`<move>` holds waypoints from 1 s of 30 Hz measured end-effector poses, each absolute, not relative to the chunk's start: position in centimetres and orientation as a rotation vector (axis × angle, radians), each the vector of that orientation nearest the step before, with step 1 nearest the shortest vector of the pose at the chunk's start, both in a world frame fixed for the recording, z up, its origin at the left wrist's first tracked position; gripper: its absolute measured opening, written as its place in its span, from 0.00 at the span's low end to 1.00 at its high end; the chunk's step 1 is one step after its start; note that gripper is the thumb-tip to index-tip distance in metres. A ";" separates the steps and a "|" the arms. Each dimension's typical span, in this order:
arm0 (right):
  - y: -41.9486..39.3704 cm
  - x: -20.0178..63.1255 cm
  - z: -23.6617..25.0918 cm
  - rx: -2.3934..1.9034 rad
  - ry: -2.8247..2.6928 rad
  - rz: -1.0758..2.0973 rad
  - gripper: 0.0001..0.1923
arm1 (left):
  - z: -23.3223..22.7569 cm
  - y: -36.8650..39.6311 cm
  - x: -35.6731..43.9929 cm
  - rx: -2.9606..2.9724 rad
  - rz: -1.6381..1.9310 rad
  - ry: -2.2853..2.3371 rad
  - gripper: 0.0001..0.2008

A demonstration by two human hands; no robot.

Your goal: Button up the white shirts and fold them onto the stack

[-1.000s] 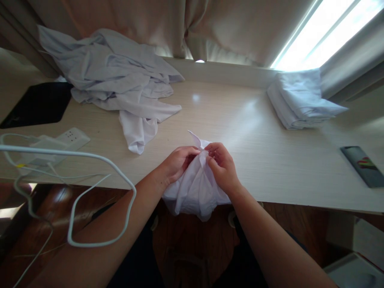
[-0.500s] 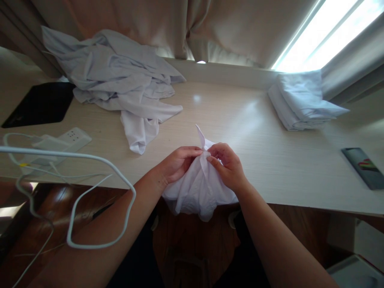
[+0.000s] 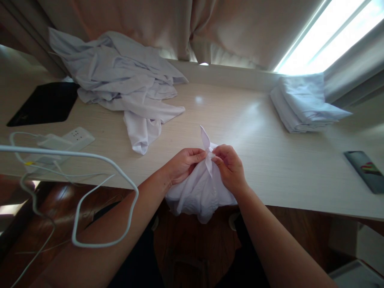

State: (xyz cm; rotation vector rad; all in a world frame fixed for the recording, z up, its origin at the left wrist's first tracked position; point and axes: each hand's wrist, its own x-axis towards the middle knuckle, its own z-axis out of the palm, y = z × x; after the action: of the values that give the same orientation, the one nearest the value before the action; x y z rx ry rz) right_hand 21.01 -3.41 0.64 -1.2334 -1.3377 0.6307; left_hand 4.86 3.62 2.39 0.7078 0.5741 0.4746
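A white cloth (image 3: 199,190) is bunched at the near edge of a pale wooden table (image 3: 264,156), partly hanging off it. My left hand (image 3: 183,164) pinches its upper edge from the left. My right hand (image 3: 231,166) pinches the same edge from the right, fingertips almost meeting. A pointed corner of the cloth (image 3: 205,138) sticks up between the two hands.
A loose heap of white garments (image 3: 120,80) lies at the back left. A folded white stack (image 3: 306,102) sits at the back right by the window. A phone (image 3: 367,170) lies at the right, a power strip (image 3: 70,140) with white cables (image 3: 75,200) at the left, beside a black pad (image 3: 45,104).
The cloth's corner has risen higher and narrower between my fingers. Both hands have shifted slightly right and closed in on the fabric edge.
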 end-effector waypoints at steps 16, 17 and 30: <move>-3.5 20.1 -0.2 -1.210 -1.208 0.632 0.05 | 1.8 3.2 5.5 0.891 0.633 0.596 0.14; -3.5 20.0 -0.2 -1.205 -1.200 0.636 0.05 | 1.9 3.2 5.6 0.897 0.637 0.604 0.15; -3.5 19.8 -0.2 -1.230 -1.154 0.657 0.06 | 1.9 3.0 5.8 0.940 0.667 0.628 0.16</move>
State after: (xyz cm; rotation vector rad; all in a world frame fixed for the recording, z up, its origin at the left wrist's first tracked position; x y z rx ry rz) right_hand 19.83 -3.50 -0.20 -1.2298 -1.1543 0.6565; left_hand 5.85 2.99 1.94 0.9398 0.6279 0.6669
